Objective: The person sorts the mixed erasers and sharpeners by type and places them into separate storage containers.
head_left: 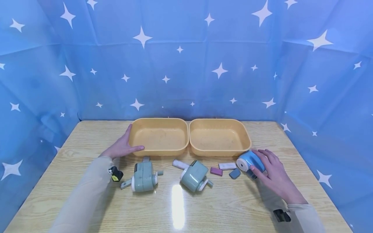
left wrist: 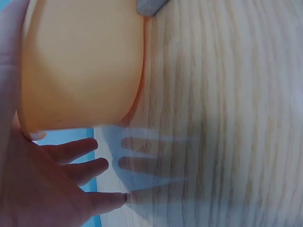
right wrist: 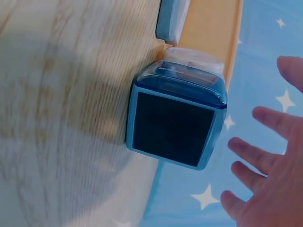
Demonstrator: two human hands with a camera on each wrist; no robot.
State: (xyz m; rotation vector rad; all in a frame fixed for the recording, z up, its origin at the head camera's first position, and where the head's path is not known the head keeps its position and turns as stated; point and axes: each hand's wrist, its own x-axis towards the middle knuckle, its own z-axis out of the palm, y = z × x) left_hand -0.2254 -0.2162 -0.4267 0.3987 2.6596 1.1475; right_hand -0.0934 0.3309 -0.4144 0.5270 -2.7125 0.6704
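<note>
My left hand (head_left: 123,144) spans the left end of the left yellow tray (head_left: 158,152), thumb along its front rim. In the left wrist view the other fingers (left wrist: 87,170) stretch straight past the tray's end. Beside the right tray's front right corner is a blue pencil sharpener (head_left: 254,160) with a round white face, a dark square panel (right wrist: 173,130) showing in the right wrist view. My right hand (head_left: 274,174) reaches around it with spread fingers; in the right wrist view they look apart from it. Two green crank pencil sharpeners (head_left: 143,177) (head_left: 194,176) lie in front of the trays.
The right yellow tray (head_left: 220,152) stands against the left one. Before it lie a white eraser (head_left: 227,166), a purple eraser (head_left: 216,171) and a blue-grey eraser (head_left: 234,173). A star-patterned blue curtain (head_left: 186,64) encloses the wooden table (head_left: 221,210) at back and sides.
</note>
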